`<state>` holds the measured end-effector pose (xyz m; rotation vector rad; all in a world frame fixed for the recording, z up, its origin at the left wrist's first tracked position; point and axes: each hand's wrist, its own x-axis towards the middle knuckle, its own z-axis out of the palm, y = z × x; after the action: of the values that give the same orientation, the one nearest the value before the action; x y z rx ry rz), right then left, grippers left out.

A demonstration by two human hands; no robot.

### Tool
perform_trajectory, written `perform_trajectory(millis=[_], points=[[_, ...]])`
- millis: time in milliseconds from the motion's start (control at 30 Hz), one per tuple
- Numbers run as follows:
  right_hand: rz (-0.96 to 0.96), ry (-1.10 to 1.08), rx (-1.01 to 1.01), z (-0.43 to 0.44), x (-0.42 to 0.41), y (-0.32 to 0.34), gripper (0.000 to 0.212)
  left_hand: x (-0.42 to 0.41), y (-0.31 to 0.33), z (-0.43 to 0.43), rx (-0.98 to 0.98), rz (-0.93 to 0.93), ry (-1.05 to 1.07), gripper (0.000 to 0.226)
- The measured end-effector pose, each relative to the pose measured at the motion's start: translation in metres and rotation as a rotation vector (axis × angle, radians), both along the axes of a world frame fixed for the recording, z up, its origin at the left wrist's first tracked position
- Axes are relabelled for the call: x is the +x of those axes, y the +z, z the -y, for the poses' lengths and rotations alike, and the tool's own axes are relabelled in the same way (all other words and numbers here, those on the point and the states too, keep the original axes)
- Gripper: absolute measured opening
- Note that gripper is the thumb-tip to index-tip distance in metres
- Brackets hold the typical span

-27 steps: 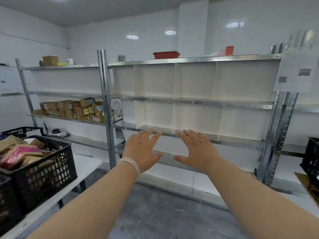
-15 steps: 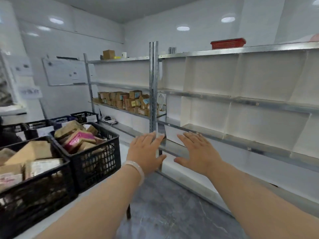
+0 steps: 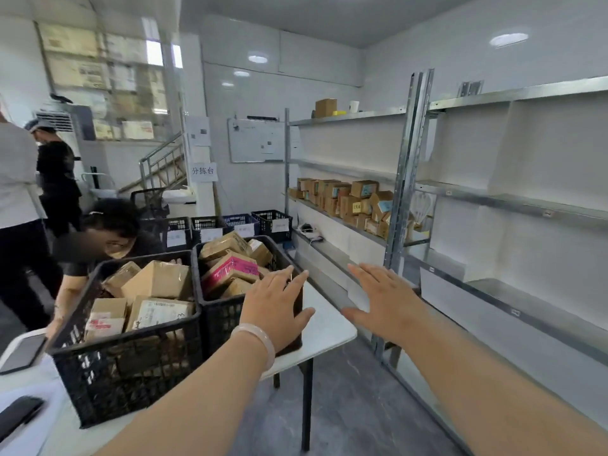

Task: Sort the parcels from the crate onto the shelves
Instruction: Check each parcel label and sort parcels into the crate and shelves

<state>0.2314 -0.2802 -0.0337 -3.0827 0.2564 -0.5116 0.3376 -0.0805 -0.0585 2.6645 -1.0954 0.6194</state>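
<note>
Room bright and even, the light cool and white. Round lamp reflections (image 3: pixel 258 58) sit on the glossy wall tiles at 12 o'clock, with a larger oval one at 2 o'clock. Glass panel (image 3: pixel 154 54) at 11 o'clock is washed out by streaky glare. Shadows soft and faint, with a weak one under the white table (image 3: pixel 332 334). Wide-angle bend: shelf upright (image 3: pixel 411 166) leans, and lines fan out toward 3 o'clock. Light motion smear throughout. Dark phone (image 3: pixel 19 414) at 8 o'clock is blurred most.

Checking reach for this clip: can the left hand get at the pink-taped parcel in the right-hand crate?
Probably yes. The left hand is open at the near corner of the crate, and the pink-taped parcel lies uncovered on top of the pile, with nothing between them.
</note>
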Motion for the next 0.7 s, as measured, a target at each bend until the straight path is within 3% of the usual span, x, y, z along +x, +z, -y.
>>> perform_trajectory(millis=[400,700], points=[[-0.08,0.19,0.095,0.004,0.163,-0.058,0.079,0.135,-0.063,-0.014,-0.049,-0.165,0.204,0.068],[-0.134,0.188,0.214,-0.008,0.321,-0.08,0.078,0.276,-0.089,-0.02,-0.134,-0.318,0.246,0.066]])
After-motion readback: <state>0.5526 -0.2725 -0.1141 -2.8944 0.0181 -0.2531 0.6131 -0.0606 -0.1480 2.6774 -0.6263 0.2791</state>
